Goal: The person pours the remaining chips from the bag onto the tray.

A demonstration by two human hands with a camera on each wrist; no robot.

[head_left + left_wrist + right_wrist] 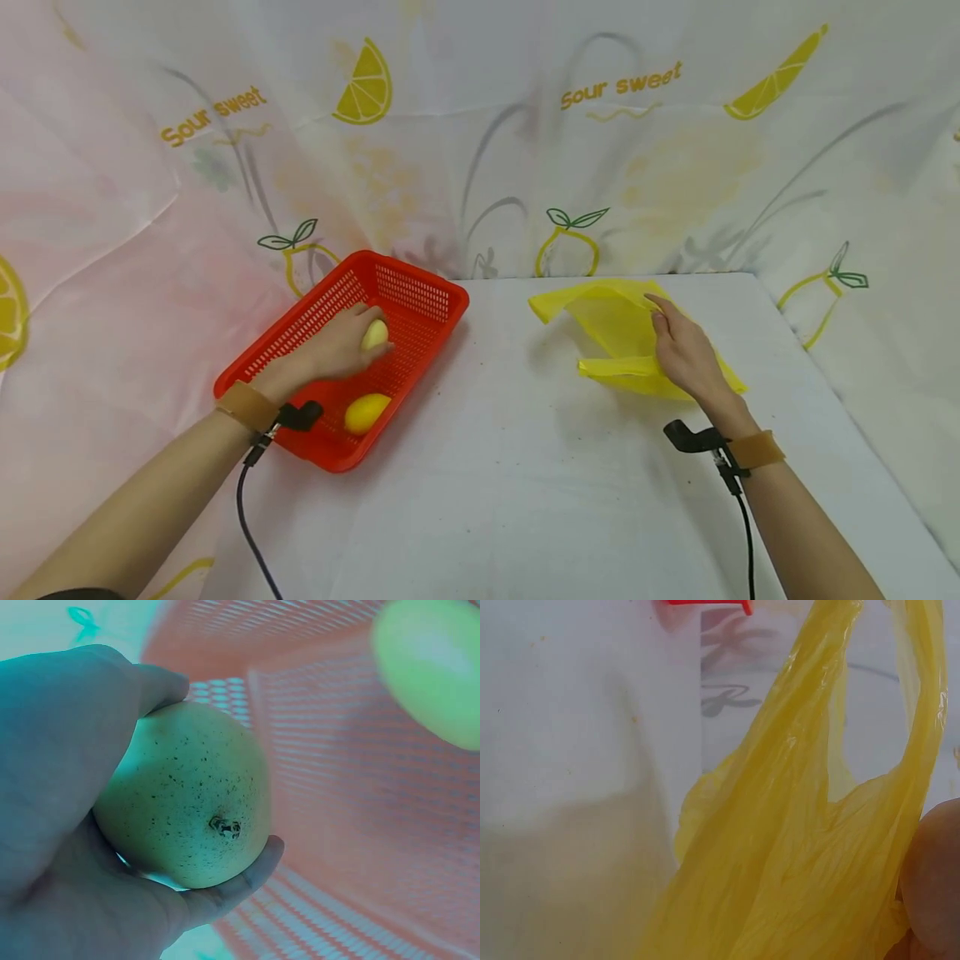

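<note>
In the head view my left hand (347, 343) is inside the red basket (446, 293), gripping a round, pale yellow fruit (375, 335). The left wrist view shows this speckled fruit (187, 799) between thumb and fingers, a dark stem scar on its face. A smoother, oval yellow fruit (367, 414) lies at the near end of the basket. Over the right side of the table, my right hand (684, 348) pinches a thin yellow plastic bag (615, 321) by its edge. The bag's mouth gapes to the left, and its handle loops (922, 690) show in the right wrist view.
A white-covered table (487, 500) lies under the basket and bag, with bare surface between them. Behind it hangs a lemon-printed curtain (465, 142). Each wrist wears a strap with a small camera, and cables (251, 533) trail toward the near edge.
</note>
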